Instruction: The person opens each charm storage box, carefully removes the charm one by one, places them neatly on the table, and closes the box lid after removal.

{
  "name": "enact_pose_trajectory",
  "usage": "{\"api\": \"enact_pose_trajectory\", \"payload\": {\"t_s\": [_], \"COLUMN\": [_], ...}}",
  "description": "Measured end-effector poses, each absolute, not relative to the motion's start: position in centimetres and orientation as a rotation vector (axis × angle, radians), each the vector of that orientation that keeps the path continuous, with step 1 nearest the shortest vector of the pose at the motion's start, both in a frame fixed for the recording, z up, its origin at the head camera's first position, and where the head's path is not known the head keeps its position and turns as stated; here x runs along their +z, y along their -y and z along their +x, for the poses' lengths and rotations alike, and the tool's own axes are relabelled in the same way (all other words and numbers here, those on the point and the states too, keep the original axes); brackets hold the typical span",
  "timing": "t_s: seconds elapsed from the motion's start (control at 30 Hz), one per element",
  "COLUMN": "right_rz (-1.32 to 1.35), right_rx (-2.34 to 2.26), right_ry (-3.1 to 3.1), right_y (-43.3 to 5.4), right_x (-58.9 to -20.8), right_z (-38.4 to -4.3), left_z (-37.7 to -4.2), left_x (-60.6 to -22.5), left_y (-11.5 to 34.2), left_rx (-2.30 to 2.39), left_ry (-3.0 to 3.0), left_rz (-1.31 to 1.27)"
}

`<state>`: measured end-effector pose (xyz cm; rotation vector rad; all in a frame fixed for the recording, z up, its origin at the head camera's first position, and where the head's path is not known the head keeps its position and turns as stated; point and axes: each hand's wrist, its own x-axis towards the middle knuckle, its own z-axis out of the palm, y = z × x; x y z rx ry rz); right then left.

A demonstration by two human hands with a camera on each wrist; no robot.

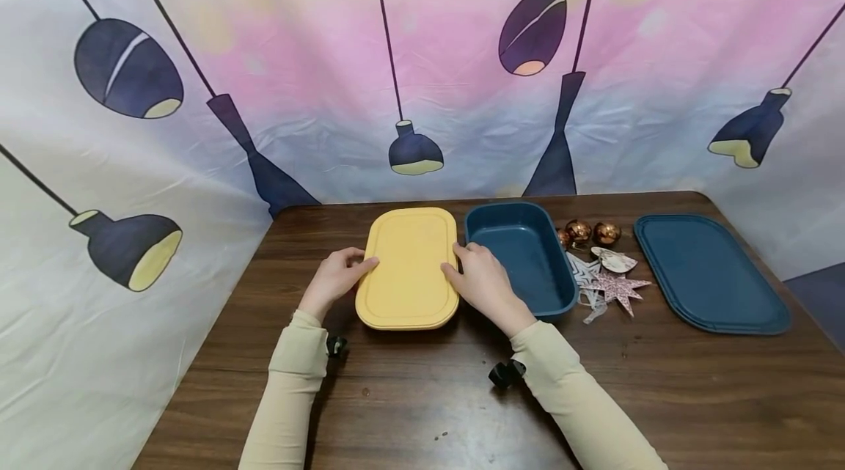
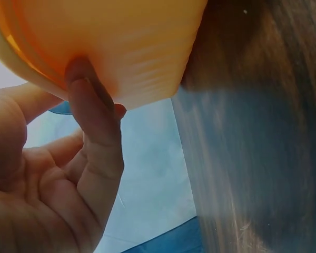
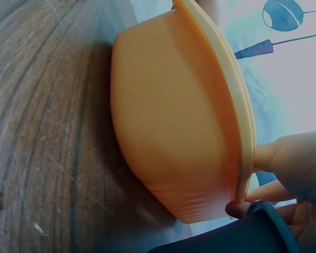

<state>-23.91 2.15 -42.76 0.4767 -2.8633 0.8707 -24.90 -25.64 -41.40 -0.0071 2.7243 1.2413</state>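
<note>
A yellow lidded storage box stands upright on the table, its lid lying on the rim all round. At its left side my left hand pinches the rim, thumb on the lid's edge and fingertips under the rim against the wall. My right hand grips the opposite edge, thumb above and fingers below the rim. In the right wrist view the tall yellow wall rests on the table. Just right of it is an uncovered blue box, partly behind my right hand. The yellow box's contents are hidden.
Right of the blue box lie shiny copper baubles, a pink star ornament, a white star ornament and a pale flat ornament. A blue lid lies farther right. Behind the table hangs a lamp-patterned cloth.
</note>
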Motion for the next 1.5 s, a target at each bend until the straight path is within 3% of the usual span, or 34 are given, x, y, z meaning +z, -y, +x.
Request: {"api": "enact_pose_trajectory", "payload": {"t_s": [0.67, 1.5], "right_rz": [0.564, 0.679], "right_rx": [0.838, 0.779], "right_ry": [2.943, 2.987], "right_y": [-2.2, -2.3], "right_x": [-42.1, -41.6], "right_z": [-23.0, -22.4], "left_z": [-25.1, -25.4], "left_x": [-41.5, -42.3], "left_y": [25.7, 27.8], "left_rx": [1.283, 1.562], "left_ry": [-2.596, -2.174], "left_rz": [0.027, 0.287]}}
